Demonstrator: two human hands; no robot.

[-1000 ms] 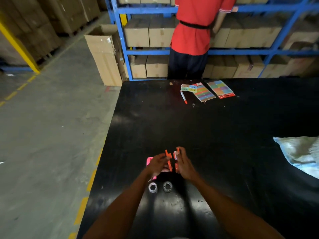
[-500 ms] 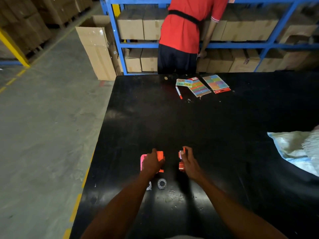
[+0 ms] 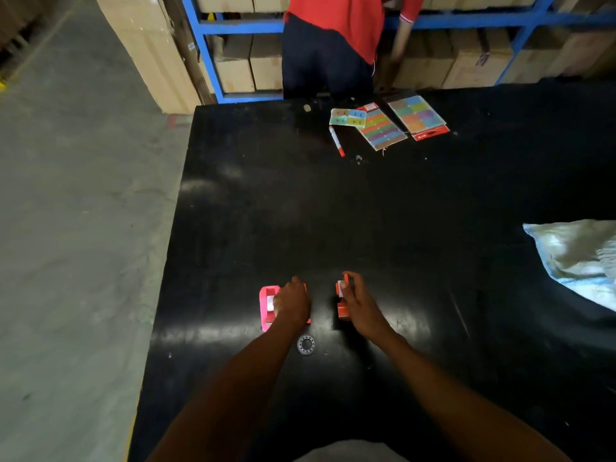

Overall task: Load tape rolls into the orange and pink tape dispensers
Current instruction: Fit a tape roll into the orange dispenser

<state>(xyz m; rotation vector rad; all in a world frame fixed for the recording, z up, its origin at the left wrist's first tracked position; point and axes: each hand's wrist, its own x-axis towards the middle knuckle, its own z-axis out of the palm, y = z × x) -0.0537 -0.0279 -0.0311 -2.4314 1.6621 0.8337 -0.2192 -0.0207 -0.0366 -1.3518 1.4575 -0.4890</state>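
Observation:
On the black table, a pink tape dispenser lies near the front left with white tape showing inside. My left hand presses down on a flat orange dispenser piece right beside the pink one, hiding most of it. My right hand grips a second orange dispenser piece, which stands on its edge with a white part at its top. One clear tape roll lies flat just in front of my left wrist. My left forearm covers the spot beside it.
Coloured sticker cards and a red marker lie at the far edge. A white sack sits at the right. A person in a red shirt stands by blue shelving with cardboard boxes. Concrete floor lies beyond the table's left edge.
My hands have pulled the two orange pieces apart: the left set its piece flat beside the pink dispenser, the right kept its piece upright. One tape roll is now hidden under my left forearm.

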